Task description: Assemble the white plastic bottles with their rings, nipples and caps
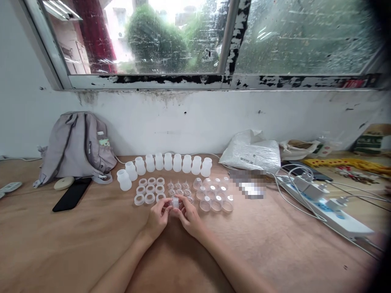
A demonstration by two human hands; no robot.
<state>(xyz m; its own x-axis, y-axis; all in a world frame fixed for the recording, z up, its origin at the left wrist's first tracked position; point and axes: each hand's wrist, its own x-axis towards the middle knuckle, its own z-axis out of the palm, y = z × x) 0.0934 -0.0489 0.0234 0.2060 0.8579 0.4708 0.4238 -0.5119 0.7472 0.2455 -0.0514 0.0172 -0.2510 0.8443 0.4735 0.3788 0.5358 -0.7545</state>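
Observation:
Both hands meet at the middle of the wooden table. My left hand and my right hand pinch one small translucent plastic ring piece between their fingertips. Just beyond them lie rows of white collar rings, small clear nipple-like pieces and clear round caps. Further back a curved row of small white bottles stands upright.
A grey backpack leans on the wall at the left, with a black phone and a round disc before it. At the right lie a white plastic bag, a power strip with plugged chargers and cables, and yellow items.

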